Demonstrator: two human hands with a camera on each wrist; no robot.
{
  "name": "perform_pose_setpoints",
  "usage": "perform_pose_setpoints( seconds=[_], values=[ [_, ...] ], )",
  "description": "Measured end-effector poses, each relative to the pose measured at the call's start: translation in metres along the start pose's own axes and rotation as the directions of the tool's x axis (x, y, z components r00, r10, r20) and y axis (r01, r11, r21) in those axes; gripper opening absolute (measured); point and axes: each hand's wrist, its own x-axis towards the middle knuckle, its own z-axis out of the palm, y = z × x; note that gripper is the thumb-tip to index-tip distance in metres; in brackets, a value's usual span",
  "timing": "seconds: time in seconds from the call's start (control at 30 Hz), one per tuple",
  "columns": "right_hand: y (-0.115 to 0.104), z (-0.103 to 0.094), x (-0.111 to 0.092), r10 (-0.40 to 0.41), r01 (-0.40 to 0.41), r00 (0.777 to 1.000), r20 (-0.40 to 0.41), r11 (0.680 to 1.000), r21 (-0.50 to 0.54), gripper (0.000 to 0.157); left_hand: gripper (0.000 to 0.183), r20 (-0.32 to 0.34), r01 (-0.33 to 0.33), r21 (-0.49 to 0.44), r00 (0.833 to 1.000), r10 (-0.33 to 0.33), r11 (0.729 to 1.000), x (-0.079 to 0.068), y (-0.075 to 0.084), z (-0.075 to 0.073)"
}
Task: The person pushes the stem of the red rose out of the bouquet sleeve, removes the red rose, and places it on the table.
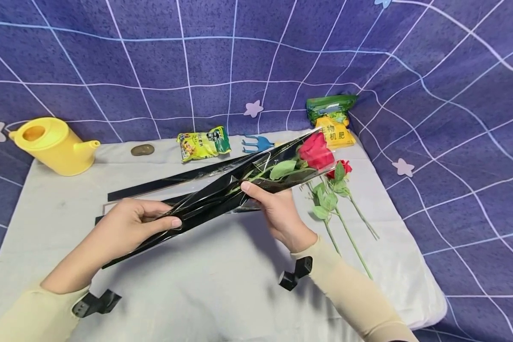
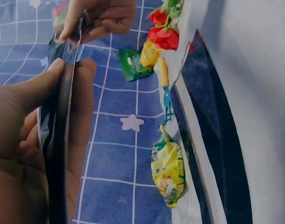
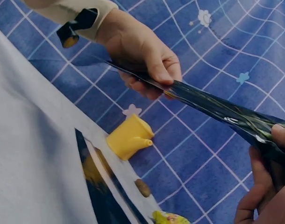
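A red rose point(image 1: 316, 151) lies wrapped in a black-edged, clear plastic flower sleeve point(image 1: 209, 204), held up at a slant over the table. My left hand point(image 1: 126, 225) pinches the narrow lower end between thumb and fingers. Higher up, just below the leaves, my right hand point(image 1: 280, 213) grips the sleeve, thumb on top and the other fingers beneath. In the right wrist view, green stems point(image 3: 240, 114) show through the folded plastic. A second black-edged sheet point(image 2: 212, 112) lies on the table below. Loose red roses point(image 1: 345, 167) rest on the right, partly hidden behind the wrapped one.
Along the back of the white-covered table point(image 1: 222, 294) stand a yellow watering can point(image 1: 61, 147), a brown stone point(image 1: 142, 150), a yellow-green packet point(image 1: 203, 144), a small blue hand fork point(image 1: 258, 144), and green and yellow bags point(image 1: 337, 135). A blue gridded curtain point(image 1: 154, 61) hangs behind.
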Motion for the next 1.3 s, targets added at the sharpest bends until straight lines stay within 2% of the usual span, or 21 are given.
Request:
perform_pose_setpoints(
  seconds=[0.27, 0.47, 0.63, 0.7, 0.77, 0.93, 1.07, 1.17, 1.3],
  values=[
    [-0.012, -0.006, 0.005, -0.025, 0.025, 1.000, -0.013, 0.998, 0.052, 0.033, 0.017, -0.018, -0.045, -0.043, 0.999, 0.045, 0.998, -0.001, -0.005, -0.002],
    [-0.005, -0.001, 0.005, -0.003, 0.000, 1.000, 0.024, 0.992, 0.130, 0.029, 0.012, 0.036, -0.085, -0.007, 0.996, 0.086, 0.996, 0.001, 0.000, 0.004],
    [0.004, 0.001, 0.007, 0.069, -0.080, 0.995, 0.077, 0.985, 0.156, 0.028, 0.010, 0.017, -0.096, 0.013, 0.995, 0.096, 0.995, 0.004, 0.003, 0.006],
    [0.006, 0.002, 0.008, 0.073, -0.084, 0.995, 0.071, 0.984, 0.157, 0.030, 0.011, 0.015, -0.090, 0.010, 0.996, 0.090, 0.996, 0.005, 0.003, 0.007],
    [0.007, 0.002, 0.009, 0.048, -0.054, 0.998, 0.046, 0.986, 0.160, 0.033, 0.012, 0.015, -0.078, 0.009, 0.997, 0.078, 0.997, 0.006, 0.003, 0.007],
    [0.006, 0.006, 0.009, -0.087, 0.089, 0.996, -0.025, 0.992, 0.088, 0.030, 0.017, -0.020, -0.042, 0.025, 0.999, 0.043, 0.999, 0.010, 0.007, 0.014],
    [0.006, 0.013, 0.008, -0.196, 0.192, 0.979, -0.059, 0.979, -0.067, 0.024, 0.016, -0.045, -0.051, 0.014, 0.998, 0.052, 0.999, 0.014, 0.011, 0.023],
    [0.009, 0.018, 0.005, -0.215, 0.206, 0.976, -0.046, 0.966, -0.155, 0.022, 0.011, -0.070, -0.070, -0.001, 0.995, 0.069, 0.998, 0.016, 0.013, 0.028],
    [0.014, 0.022, -0.002, -0.186, 0.185, 0.983, 0.009, 0.967, -0.175, 0.025, 0.007, -0.100, -0.099, -0.004, 0.990, 0.098, 0.995, 0.018, 0.015, 0.034]
  ],
)
